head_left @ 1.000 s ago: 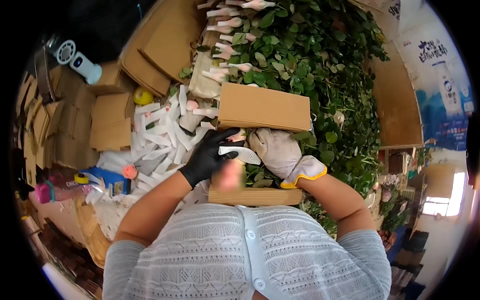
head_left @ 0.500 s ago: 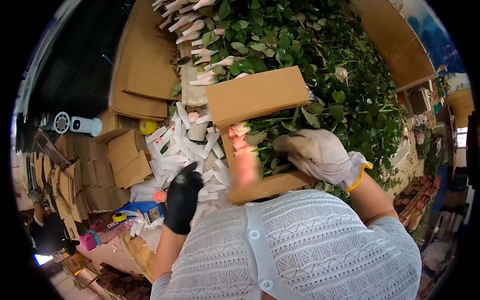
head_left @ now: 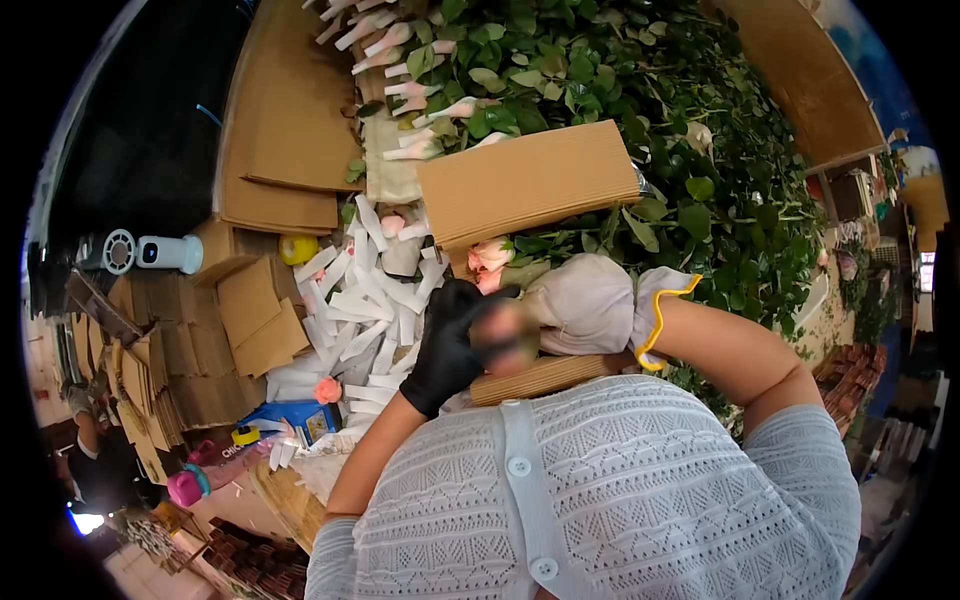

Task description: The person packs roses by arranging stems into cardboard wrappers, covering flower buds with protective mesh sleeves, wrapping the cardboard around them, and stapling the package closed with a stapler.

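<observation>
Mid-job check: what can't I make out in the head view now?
All in the head view:
What the left hand touches: lost in blur at its fingertips.
What the right hand holds, if anything: hidden beneath the hand itself.
What lies under the upper cardboard: covered by it.
Far end of the leaves: cut off by the top edge.

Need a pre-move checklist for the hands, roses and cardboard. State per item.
1. Left hand at the blooms: ok. The black-gloved left hand is by the pink roses.
2. Right hand placed: ok. The pale-gloved right hand is between the far cardboard and the near cardboard.
3. Every bloom undamaged: cannot tell. The left hand and a blurred patch hide some.
4. Blooms covered by cardboard: not ok. Some show in the gap.
5. No stray bloom: not ok. A loose pink rose lies by the blue box.
6. Right hand's grip on stems: cannot tell. The glove hides it.
</observation>
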{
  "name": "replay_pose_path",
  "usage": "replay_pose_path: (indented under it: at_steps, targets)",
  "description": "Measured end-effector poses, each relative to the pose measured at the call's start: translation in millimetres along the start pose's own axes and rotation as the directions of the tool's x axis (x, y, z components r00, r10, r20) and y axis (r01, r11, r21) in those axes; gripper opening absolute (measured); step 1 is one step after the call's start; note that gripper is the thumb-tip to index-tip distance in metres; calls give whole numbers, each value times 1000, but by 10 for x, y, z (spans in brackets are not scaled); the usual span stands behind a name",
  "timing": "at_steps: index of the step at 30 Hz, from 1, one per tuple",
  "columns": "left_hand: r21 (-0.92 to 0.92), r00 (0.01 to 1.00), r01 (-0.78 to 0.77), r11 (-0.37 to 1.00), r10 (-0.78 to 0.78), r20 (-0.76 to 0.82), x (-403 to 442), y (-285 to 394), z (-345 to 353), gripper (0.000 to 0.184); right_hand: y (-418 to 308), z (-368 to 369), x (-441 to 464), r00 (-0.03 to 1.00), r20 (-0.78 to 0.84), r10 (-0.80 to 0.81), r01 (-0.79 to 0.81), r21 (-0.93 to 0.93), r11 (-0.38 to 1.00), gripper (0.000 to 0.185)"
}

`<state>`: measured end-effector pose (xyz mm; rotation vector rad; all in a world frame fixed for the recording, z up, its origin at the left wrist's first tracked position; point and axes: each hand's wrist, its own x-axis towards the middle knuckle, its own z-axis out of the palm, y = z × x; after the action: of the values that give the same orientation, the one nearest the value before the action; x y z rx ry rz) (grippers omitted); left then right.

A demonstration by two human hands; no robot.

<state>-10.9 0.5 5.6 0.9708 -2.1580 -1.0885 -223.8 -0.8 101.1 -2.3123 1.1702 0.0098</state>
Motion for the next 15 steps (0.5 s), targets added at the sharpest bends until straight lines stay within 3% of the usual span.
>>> replay_pose_path:
  at_steps: [1,3,5,7,8,9,11,15]
  targets:
    - [-7,1000,8,1000,-8,-1,7,-4,11,61,-15,12,-17,1000,10,0,0,3,1000,16]
    - [29,999,44,999,-44,-20,36,-4,21,61,-95,-86,-42,983,160,89,-54,-210,976,16]
    - [42,999,39,998,-39,-17,49,-11,21,61,-159,-180,-47,988,133,73,-55,-133,990,19]
    - [19,998,-14,1000,15,-65,60,-4,20,55,-147,-171,3,879,445,171,-163,-57,985,23]
    - [45,998,-24,999,27,-65,74,31,8,58,-118,-241,38,863,485,144,-153,-21,988,25]
    - [52,998,-24,998,27,-57,63,41,20,58,8,-45,-1,906,416,80,-85,-7,996,26]
    - [55,997,-8,998,12,-74,55,18,34,57,50,-54,84,842,539,28,23,-87,996,27]
    - [28,999,17,999,-16,-29,36,-2,36,57,-58,-261,101,817,577,17,11,-45,999,28]
